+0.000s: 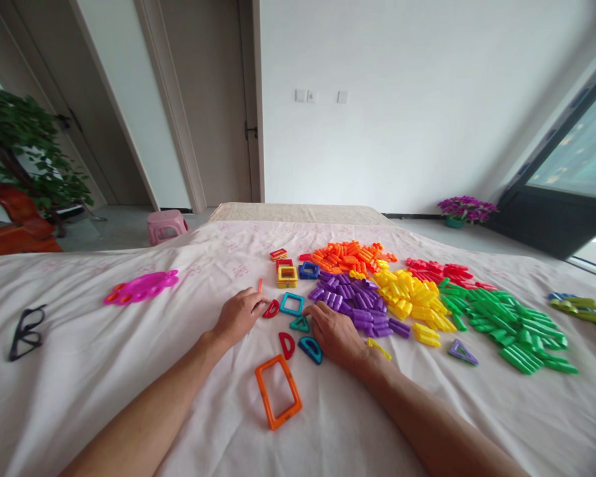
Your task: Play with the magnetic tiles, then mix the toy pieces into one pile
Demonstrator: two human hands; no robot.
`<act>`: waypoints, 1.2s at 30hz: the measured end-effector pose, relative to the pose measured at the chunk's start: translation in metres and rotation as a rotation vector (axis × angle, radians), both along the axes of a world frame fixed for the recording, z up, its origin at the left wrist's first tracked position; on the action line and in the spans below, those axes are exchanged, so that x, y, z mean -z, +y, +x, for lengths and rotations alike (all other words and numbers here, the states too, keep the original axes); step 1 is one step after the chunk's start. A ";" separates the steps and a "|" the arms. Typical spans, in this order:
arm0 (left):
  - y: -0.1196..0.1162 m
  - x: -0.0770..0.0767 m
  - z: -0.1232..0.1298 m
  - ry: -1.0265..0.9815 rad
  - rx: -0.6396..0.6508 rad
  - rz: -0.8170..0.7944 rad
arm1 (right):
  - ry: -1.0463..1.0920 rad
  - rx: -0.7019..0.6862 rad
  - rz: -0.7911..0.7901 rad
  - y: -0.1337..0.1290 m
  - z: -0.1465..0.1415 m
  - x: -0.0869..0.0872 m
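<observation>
My left hand (241,315) rests on the cloth with its fingers bent together beside a red half-round piece (271,309); a thin orange piece (260,285) stands up behind its fingertips. My right hand (332,331) has its curled fingers at a teal triangle (300,324); whether it grips it is unclear. A teal square frame (292,303) lies between the hands. Nearer me are another red half-round piece (287,346), a blue half-round piece (310,350) and a large orange rectangular frame (279,392).
Stacked yellow frames (287,277) and blue frames (308,270) stand beyond my hands. Purple (350,298), orange (347,256), yellow (411,295), red (442,272) and green pieces (516,321) are heaped right. Left are a magenta tray (144,287) and black glasses (28,332).
</observation>
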State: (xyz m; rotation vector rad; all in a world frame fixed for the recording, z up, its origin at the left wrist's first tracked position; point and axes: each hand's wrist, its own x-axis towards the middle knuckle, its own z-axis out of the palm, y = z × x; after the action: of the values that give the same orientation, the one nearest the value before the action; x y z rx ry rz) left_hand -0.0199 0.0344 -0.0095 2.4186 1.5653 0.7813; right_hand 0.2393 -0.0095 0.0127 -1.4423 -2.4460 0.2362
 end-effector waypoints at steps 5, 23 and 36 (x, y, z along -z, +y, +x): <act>0.002 0.003 -0.004 -0.039 -0.090 0.055 | -0.026 0.012 0.007 0.000 0.000 0.001; 0.007 0.007 -0.002 -0.214 0.177 -0.020 | 0.072 -0.089 0.001 -0.001 0.002 0.000; -0.036 -0.009 0.041 -0.026 0.401 -0.128 | 0.336 0.243 0.091 0.040 0.060 -0.020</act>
State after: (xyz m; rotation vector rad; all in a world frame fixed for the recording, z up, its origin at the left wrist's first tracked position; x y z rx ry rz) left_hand 0.0209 -0.0018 -0.0004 2.4935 1.0305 0.6101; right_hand 0.2990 0.0303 0.0332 -1.5051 -1.9722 0.2837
